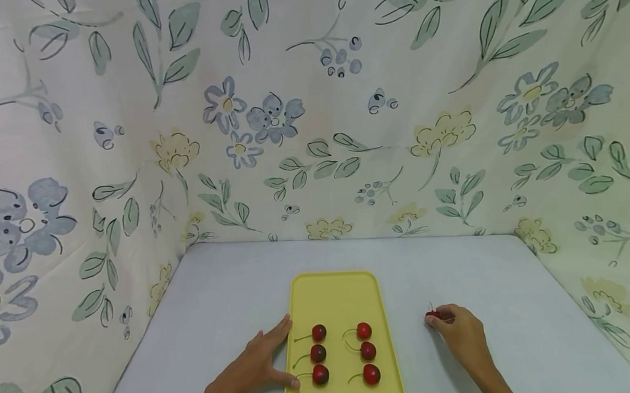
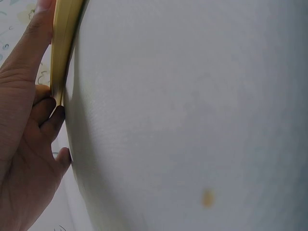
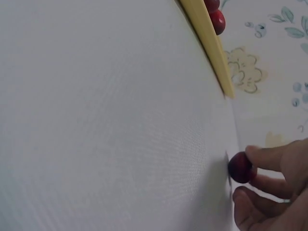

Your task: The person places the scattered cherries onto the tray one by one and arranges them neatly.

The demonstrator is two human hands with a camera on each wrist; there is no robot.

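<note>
A dark red cherry (image 3: 241, 167) with a thin stem is pinched between the thumb and fingers of my right hand (image 1: 463, 328), right of the tray and close to the white table surface. My left hand (image 1: 253, 365) rests along the left edge of a yellow rectangular tray (image 1: 334, 294), its thumb and fingers spread apart. In the left wrist view, the thumb lies along the tray's side, with fingertips at its far corner. On the tray, several stemmed cherries (image 1: 320, 375) form a left column, and three more cherries (image 1: 368, 351) stand in a right column.
The white table (image 1: 233, 283) extends on both sides of the tray. A floral cloth (image 1: 314, 190) hangs behind the table and along both sides. Part of the tray's near end is cut off by the head view's lower edge.
</note>
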